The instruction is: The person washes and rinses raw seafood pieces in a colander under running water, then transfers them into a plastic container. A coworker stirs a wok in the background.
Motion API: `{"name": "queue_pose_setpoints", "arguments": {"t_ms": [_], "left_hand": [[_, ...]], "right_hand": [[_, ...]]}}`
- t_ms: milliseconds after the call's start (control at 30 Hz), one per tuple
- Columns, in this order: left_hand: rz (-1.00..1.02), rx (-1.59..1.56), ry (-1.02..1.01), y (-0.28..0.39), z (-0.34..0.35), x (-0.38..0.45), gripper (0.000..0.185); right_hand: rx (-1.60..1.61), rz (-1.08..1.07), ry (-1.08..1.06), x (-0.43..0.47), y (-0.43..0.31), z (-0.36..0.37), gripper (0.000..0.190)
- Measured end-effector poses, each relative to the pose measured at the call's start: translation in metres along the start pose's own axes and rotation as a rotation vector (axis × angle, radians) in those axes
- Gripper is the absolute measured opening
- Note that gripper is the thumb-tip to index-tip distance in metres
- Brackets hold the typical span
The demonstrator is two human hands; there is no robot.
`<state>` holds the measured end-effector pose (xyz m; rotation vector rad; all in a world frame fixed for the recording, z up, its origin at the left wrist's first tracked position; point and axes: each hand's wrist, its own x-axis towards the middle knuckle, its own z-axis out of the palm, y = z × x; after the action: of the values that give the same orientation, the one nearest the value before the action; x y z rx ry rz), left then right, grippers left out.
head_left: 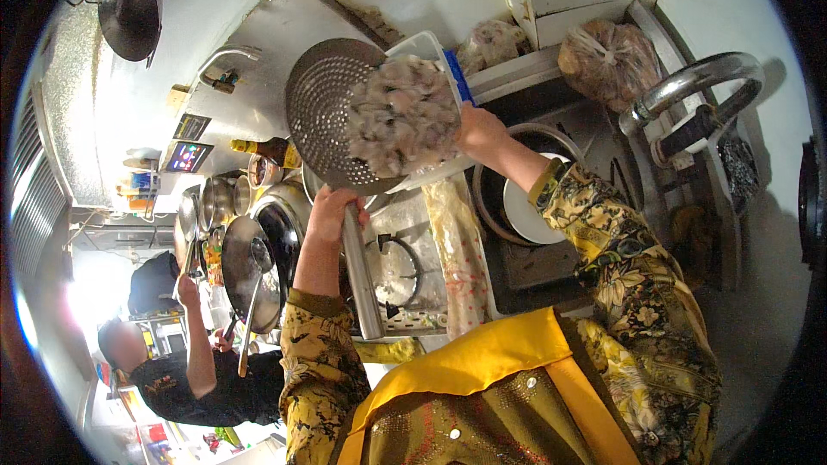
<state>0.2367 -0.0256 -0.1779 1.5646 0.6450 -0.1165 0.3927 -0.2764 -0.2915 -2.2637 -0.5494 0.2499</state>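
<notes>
My left hand (334, 214) grips the metal handle (362, 278) of a large perforated strainer (316, 106) near its bowl. Beside the strainer, on the right, my right hand (481, 132) holds a clear plastic container (417, 45) with a blue clip (457, 74) on its edge. Pale, wet chunks of raw meat or seafood (406, 116) span the container and the right part of the strainer; where one vessel's share ends I cannot tell. Part of the container is hidden behind the chunks and my right hand.
At right, a sink (523, 284) holds a pot with a white bowl (526, 197); a curved faucet (691, 84) rises beyond. A gas burner (397, 271) lies below the strainer. A tied bag (604, 61) sits behind the sink. At left, another person (207, 374) works over a wok (242, 271).
</notes>
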Motion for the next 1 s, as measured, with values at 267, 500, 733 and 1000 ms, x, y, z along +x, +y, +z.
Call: {"name": "queue_pose_setpoints", "arguments": {"t_ms": [267,500,733,1000], "left_hand": [[0.288,0.395,0.247,0.024,0.042,0.000,0.031],[0.379,0.164,0.156,0.045,0.018,-0.026,0.020],[0.066,-0.384,-0.099,0.007,-0.036,-0.085,0.015],[0.118,-0.507,-0.141,-0.070,-0.058,-0.173,0.024]], "right_hand": [[-0.112,0.144,-0.014,-0.001,0.001,-0.005,0.034],[0.068,0.134,0.055,-0.002,0.003,-0.004,0.036],[0.108,0.138,0.084,-0.020,0.017,-0.003,0.057],[0.440,0.157,0.203,-0.075,0.032,-0.017,0.039]]}}
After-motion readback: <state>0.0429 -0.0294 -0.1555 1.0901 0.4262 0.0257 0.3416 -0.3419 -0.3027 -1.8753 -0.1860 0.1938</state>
